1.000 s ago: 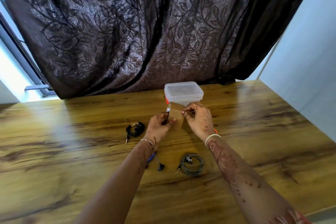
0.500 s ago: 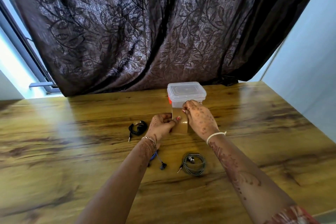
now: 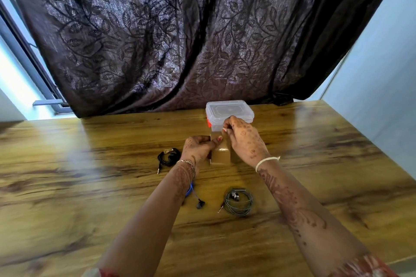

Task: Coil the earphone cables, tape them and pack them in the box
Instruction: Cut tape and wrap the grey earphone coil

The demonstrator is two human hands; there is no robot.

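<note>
Glossy wood table point(image 3: 319, 146), clear box point(image 3: 229, 110), brown tape point(image 3: 221, 157)

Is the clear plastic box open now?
No, the lid sits flat on top of the clear plastic box.

Glossy wood-grain tabletop point(image 3: 67, 186), dark leaf-patterned curtain point(image 3: 180, 40) hung behind its far edge, bright window frame point(image 3: 29, 56) showed at the left, pale blue wall point(image 3: 382, 74) stood at the right.
</note>
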